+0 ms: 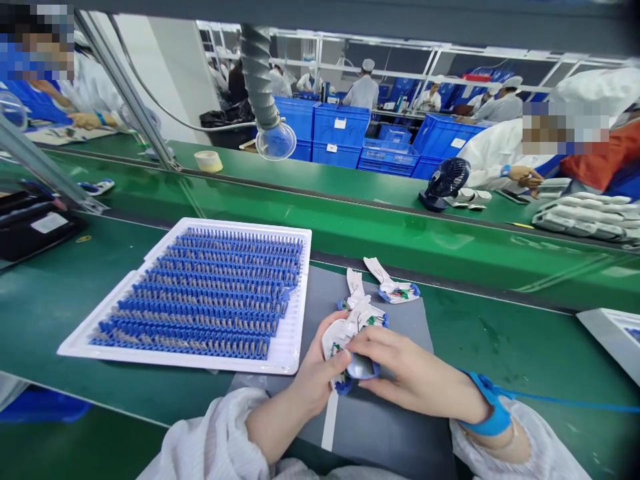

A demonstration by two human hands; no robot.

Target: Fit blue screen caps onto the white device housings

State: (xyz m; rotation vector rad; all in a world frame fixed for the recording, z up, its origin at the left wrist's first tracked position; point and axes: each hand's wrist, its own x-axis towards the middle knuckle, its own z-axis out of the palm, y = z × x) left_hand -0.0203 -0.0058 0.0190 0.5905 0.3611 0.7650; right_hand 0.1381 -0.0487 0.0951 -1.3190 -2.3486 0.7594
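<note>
My left hand is closed around a white plastic housing with green circuitry showing inside and a blue end. My right hand grips a small blue-rimmed part with a pale grey face, held against the housing's lower end. My fingers hide some of where the two meet. Just beyond my hands, another white housing half lies on the grey mat. Farther right rests a similar white housing half with wires, a green board and blue edges.
Left of my hands stands a white tray holding rows of blue parts with metallic pieces. A green ledge runs behind, with a tape roll and a dark fan. An extraction hose hangs above. A blue cord trails from my right wristband. Co-workers sit opposite.
</note>
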